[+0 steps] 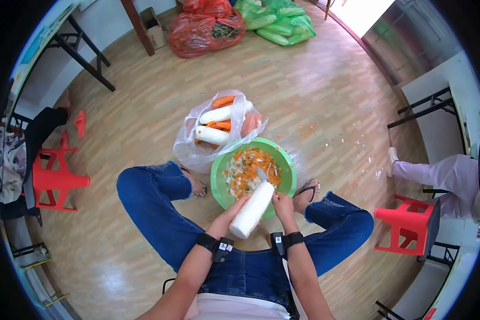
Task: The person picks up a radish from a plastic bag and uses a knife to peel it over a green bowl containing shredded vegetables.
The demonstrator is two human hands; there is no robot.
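A thick white radish (pixel 252 209) lies slanted above the near side of a green basin (pixel 290 178). My left hand (pixel 233 209) is closed around the radish's left side. At the radish's far right end, my right hand (pixel 284 205) is closed on a knife; its grey blade (pixel 262 174) juts out over the basin, and the handle is hidden. Inside the basin are chopped orange and white pieces (pixel 253 162). Touching the basin's far left side, a clear plastic bag (pixel 185 140) holds white radishes (pixel 212 135) and carrots (pixel 224 100).
Red stools (pixel 56 178) stand left and right (pixel 405 224), with a seated person's leg (pixel 429 170) by the right one. A red bag (pixel 202 32) and a green bag of vegetables (pixel 280 24) lie at the back. Scraps (pixel 306 128) dot the wooden floor.
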